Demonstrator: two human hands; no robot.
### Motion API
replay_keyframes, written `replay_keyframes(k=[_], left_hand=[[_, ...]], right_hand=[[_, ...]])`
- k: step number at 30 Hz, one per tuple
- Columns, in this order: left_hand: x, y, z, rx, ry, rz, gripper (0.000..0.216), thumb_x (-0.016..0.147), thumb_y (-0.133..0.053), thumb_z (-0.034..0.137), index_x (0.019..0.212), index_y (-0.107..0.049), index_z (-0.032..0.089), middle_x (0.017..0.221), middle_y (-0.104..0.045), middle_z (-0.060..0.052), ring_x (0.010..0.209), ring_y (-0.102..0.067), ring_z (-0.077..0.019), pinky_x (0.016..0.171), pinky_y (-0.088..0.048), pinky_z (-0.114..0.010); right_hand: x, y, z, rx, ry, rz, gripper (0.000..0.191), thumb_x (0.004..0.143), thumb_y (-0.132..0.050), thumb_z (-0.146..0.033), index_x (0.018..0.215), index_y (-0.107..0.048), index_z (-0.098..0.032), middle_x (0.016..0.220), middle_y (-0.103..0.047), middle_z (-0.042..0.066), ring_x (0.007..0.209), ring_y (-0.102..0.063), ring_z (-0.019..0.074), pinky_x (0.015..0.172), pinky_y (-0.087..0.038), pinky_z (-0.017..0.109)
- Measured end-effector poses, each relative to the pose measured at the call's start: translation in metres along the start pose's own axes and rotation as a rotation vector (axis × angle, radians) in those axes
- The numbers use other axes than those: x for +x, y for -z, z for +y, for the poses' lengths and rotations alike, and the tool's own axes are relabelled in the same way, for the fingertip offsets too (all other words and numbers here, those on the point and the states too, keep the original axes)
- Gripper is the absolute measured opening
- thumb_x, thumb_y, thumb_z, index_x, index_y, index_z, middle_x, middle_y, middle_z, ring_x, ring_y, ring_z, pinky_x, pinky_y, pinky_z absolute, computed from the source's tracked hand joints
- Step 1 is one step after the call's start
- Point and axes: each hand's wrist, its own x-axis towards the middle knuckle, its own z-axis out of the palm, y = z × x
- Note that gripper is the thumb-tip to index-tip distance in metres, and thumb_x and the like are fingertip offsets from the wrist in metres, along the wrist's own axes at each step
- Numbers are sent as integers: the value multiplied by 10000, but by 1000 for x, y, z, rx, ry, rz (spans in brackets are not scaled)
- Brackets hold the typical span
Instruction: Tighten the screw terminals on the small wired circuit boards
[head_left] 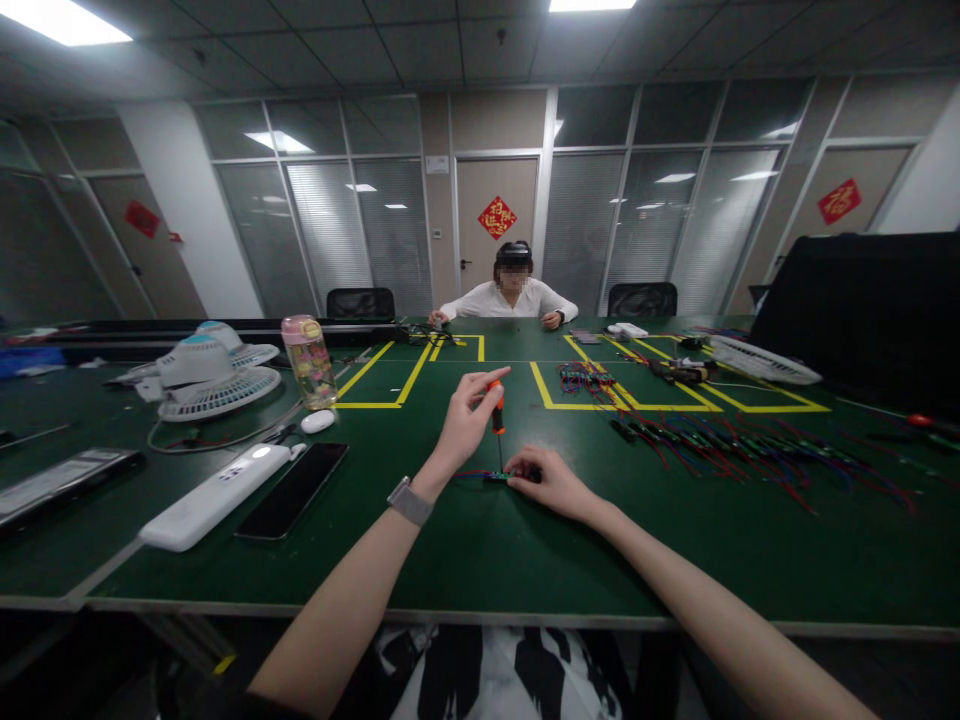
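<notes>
My left hand, with a watch on its wrist, is closed round the orange-and-black handle of a screwdriver. The screwdriver stands upright, its thin shaft reaching down to a small green circuit board on the table. Red and blue wires run from the board's left end. My right hand pinches the board's right end against the table top. Its fingers partly hide a dark part there. Whether the tip sits in a screw is too small to tell.
Wired circuit boards lie in a long row to the right. At left are a phone, a white power strip, a bottle and white fan parts. Across the green table sits another person.
</notes>
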Motion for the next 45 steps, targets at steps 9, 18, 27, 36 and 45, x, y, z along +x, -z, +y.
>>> replay_keyframes(k=[9,18,27,36,45], left_hand=[[-1,-2,-1,52,-26,21,276,796,-579,304,1039,-657,199,970,-596,-53,852,-565,-134,751,-453,-233],[-1,-1,2,-29,28,-8,317,818,-543,264,1112,-616,170,983,-626,-66,855,-595,-142,779,-467,-260],[-1,0,-1,60,-38,27,307,785,-592,283,1075,-641,197,955,-592,-53,854,-565,-139,791,-456,-263],[-2,-2,1,38,-42,6,336,772,-612,281,1095,-628,192,950,-618,-57,855,-584,-144,791,-462,-272],[-1,0,3,-55,14,-71,344,808,-565,321,1118,-616,181,958,-649,-61,828,-613,-145,777,-472,-274]], right_hand=[[0,-1,0,-5,1,5,110,754,-602,-179,851,-647,-155,742,-543,10,660,-523,121,620,-426,240],[0,1,-2,4,-10,-9,114,755,-600,-180,856,-646,-155,763,-549,15,665,-522,118,619,-431,236],[0,-1,-1,-7,-14,2,105,750,-608,-173,847,-644,-158,757,-557,15,662,-525,120,614,-433,238],[0,0,-2,-18,-8,1,103,753,-607,-180,844,-650,-156,748,-550,13,663,-520,120,613,-425,236],[1,1,-1,-26,-2,2,110,754,-612,-184,852,-652,-157,732,-542,6,640,-506,113,604,-416,234]])
